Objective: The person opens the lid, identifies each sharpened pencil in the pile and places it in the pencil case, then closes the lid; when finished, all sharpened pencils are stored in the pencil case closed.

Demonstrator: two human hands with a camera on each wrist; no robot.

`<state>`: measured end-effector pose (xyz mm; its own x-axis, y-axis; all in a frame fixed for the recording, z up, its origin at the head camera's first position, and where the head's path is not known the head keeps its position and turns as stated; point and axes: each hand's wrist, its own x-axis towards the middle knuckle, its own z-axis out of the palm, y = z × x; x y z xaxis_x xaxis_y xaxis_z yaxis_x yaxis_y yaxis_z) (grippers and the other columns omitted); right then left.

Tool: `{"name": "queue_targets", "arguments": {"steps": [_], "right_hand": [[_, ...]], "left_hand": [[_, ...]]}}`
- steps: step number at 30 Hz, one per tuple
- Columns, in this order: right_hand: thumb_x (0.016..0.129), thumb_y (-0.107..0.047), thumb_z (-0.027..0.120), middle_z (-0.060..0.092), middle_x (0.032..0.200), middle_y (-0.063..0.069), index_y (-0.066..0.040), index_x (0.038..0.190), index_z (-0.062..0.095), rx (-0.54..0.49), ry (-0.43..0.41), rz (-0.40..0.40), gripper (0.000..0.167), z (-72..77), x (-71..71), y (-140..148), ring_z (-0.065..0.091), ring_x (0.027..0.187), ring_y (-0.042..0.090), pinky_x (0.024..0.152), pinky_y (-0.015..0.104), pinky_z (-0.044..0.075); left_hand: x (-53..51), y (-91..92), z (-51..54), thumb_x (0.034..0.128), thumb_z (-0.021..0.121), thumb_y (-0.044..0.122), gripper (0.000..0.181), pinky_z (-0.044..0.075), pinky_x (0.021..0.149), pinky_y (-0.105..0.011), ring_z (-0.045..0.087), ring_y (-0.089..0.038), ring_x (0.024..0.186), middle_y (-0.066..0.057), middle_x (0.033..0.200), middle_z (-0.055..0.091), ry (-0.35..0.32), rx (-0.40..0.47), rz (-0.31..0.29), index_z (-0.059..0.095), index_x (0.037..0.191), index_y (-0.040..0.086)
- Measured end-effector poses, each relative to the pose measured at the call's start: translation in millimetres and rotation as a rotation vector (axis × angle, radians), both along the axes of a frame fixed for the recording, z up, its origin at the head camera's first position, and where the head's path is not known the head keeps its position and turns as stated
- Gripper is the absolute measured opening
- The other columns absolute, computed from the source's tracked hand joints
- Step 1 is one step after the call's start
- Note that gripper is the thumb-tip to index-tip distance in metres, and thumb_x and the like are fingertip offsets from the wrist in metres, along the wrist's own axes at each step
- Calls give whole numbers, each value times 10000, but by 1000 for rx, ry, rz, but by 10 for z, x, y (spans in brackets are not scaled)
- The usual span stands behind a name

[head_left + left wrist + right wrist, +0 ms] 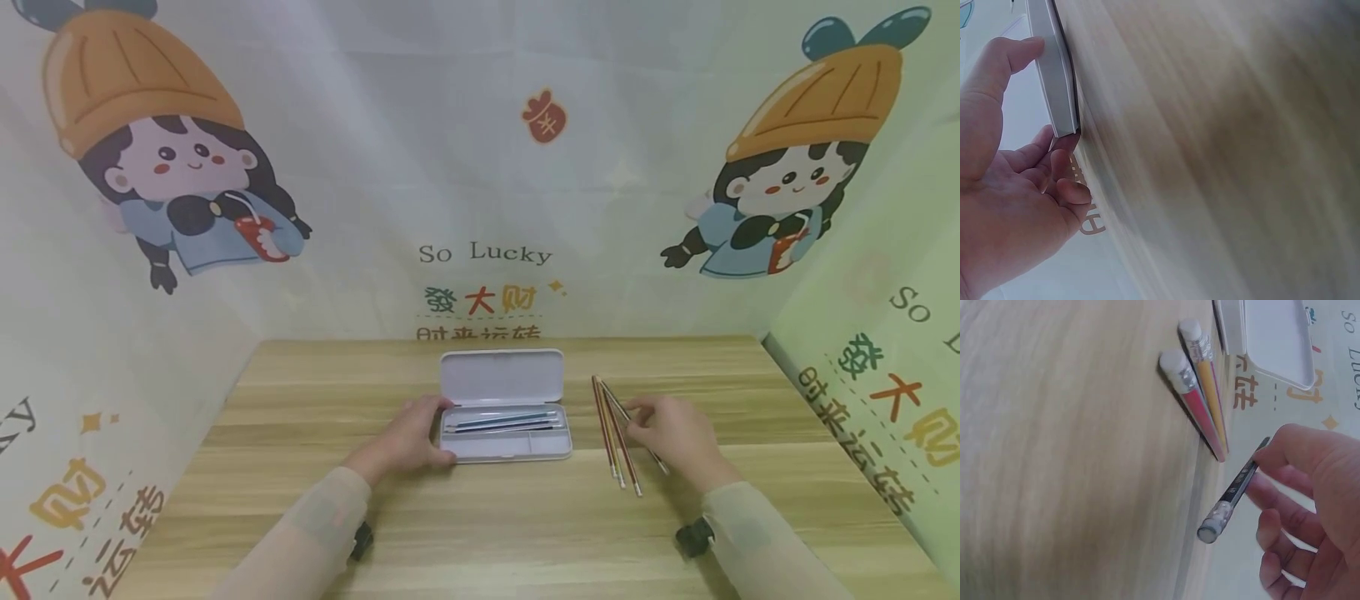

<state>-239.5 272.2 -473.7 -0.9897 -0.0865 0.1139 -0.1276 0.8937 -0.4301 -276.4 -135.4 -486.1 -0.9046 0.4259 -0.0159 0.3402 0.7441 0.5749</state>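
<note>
A white pencil case (487, 451) lies with its lid (501, 379) raised, and several pencils (501, 422) rest in its back compartment. At the case's left end, my left hand (408, 436) grips it with thumb in front and fingers behind; the left wrist view shows the thumb (1025, 53) against its side wall. My right hand (681, 433) pinches a dark pencil (1236, 490) between thumb and fingers, its eraser end pointing toward the person. Just left of that hand, several loose pencils (606, 429) lie on the table, with red and yellow barrels and white erasers.
The wood-grain table (525, 533) meets a printed cloth backdrop (480, 167) at its back, with more cloth at both sides. A dark wrist device (693, 537) sits at the right sleeve, another (362, 542) at the left.
</note>
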Motion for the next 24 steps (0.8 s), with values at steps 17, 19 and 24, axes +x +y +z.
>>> {"name": "queue_targets", "arguments": {"steps": [17, 19, 24], "right_hand": [[863, -59, 772, 687, 818, -113, -116, 1088, 792, -132, 90, 336, 233, 17, 7, -211, 578, 731, 49, 649, 219, 519], [865, -54, 764, 681, 817, -116, -115, 1087, 792, -109, 111, 377, 232, 19, 1, -240, 581, 737, 45, 650, 215, 519], [869, -55, 763, 665, 786, -118, -109, 1081, 800, -51, 158, 468, 222, 14, -53, -328, 549, 681, 11, 593, 182, 492]], "left_hand": [[-24, -4, -22, 713, 927, 218, 816, 403, 1179, -500, 497, -369, 1320, -200, 1418, 572, 4, 11, 0, 527, 1392, 5], [-24, -2, -24, 711, 928, 218, 812, 406, 1175, -501, 502, -368, 1318, -202, 1413, 575, 10, 9, -2, 530, 1385, 3], [-20, -5, -28, 709, 929, 216, 809, 407, 1173, -502, 502, -367, 1319, -204, 1414, 573, 9, 9, -4, 533, 1381, 3]]}}
